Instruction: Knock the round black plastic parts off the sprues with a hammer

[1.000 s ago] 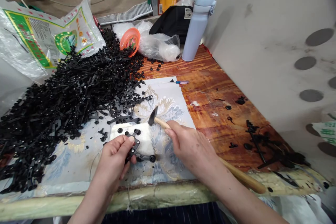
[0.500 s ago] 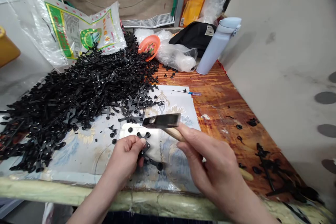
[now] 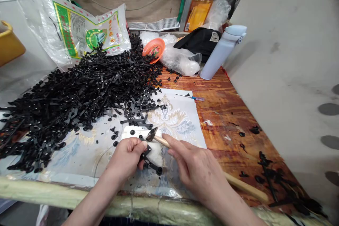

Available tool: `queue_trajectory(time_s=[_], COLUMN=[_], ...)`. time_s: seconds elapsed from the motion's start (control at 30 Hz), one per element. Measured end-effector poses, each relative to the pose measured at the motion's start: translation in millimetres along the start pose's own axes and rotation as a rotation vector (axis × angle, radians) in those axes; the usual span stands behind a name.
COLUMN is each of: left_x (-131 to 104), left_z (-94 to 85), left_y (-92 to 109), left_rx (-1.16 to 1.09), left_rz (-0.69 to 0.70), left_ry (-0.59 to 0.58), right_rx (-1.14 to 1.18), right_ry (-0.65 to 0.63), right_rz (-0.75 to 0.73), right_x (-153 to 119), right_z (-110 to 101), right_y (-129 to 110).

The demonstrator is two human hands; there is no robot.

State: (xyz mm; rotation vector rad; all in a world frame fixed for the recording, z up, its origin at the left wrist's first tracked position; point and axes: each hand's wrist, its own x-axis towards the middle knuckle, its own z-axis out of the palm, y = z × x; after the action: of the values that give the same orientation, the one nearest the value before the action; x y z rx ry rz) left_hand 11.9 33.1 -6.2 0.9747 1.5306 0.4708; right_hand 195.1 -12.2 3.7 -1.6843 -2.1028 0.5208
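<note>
Black linkage (image 3: pixel 152 165) is pinched in the left hand (image 3: pixel 127 155), the right hand (image 3: pixel 194 162) clasping a hammer (image 3: pixel 162 141).

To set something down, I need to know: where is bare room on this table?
Bare wood lies between the bottle, the screwdriver and the grey panel; bare cloth between screwdriver and hammer. Crowded: left, under the black heap, and near right, with black scraps.

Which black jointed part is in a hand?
The jointed part pinched in the left hand, by the hammer head, over the white pad; the others lie unheld in the heap or loose nearby.
</note>
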Motion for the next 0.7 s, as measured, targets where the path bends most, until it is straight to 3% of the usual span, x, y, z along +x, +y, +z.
queue_trajectory(time_s=[0.13, 0.27, 0.43, 0.53, 0.6, 0.7], left_x=[1, 1, -12, -24, -31, -39], left_z=[0.9, -1.5, -5.2, -7.7, -14.0, -31.1], left_y=[-1, -7, -8, -5, -4, -9], left_rx=[0.019, 0.022, 0.102, 0.171, 0.226, 0.103], left_rz=[0.004, 0.033, 0.213, 0.301, 0.322, 0.339], left_ry=[0.004, -0.008, -0.184, -0.290, -0.286, -0.189], right_rx=[0.106, 0.184, 0.411, 0.651, 0.820, 0.965], right_ry=[0.040, -0.052, 0.033, -0.255, -0.449, -0.467], right_rz=[0.022, 0.106, 0.203, 0.203, 0.188, 0.256], right_x=[-1, 2, 28, 43, 48, 49], right_z=[2, -2, -15, -13, -9, -8], right_y=[1, 2, -7, -16, -21, -26])
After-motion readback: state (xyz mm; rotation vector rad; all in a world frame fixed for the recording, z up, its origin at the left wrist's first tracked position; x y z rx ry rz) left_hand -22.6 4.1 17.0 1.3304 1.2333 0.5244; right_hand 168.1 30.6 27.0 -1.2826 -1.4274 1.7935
